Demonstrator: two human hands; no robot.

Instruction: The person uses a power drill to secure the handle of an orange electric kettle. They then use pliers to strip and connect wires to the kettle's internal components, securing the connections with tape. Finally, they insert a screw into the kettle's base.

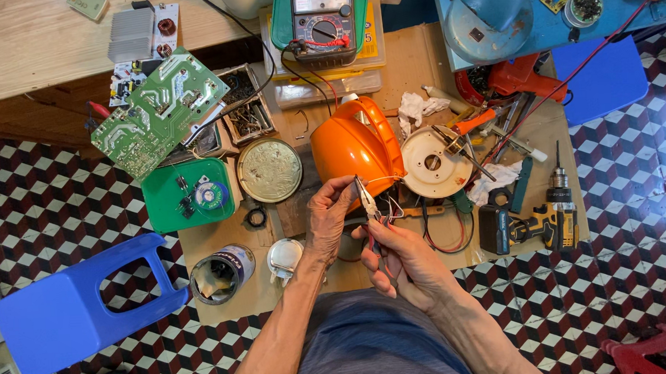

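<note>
Two bare hands work at the centre of a cardboard sheet (409, 51) spread over the checkered floor (49, 204). The right hand (407, 263) grips the red handles of a pair of pliers (368, 208); its fingers are curled tight around them. The plier tip points up and away from the person, toward the left hand. The left hand (327, 218) sits just beside the tip, thumb and forefinger pressed together on a thin pale wire (385, 179) that runs toward the orange kettle body. Whether the plier tip itself bites on the wire cannot be told.

The orange kettle body (355, 143) lies tilted just beyond the hands, almost touching the left fingertips. A round cream base plate (430, 162) lies just to its right, with metal parts resting on it. A round metal disc (269, 169) lies to the left of the kettle body. A green lid (187, 194) holding a solder spool sits further left, below a green circuit board (157, 113). An analogue multimeter (321, 14) in a green case stands at the top of the sheet. A cordless drill (539, 220) lies to the right, well apart from the hands. A blue plastic stool (70, 303) lies on the floor at lower left.
</note>
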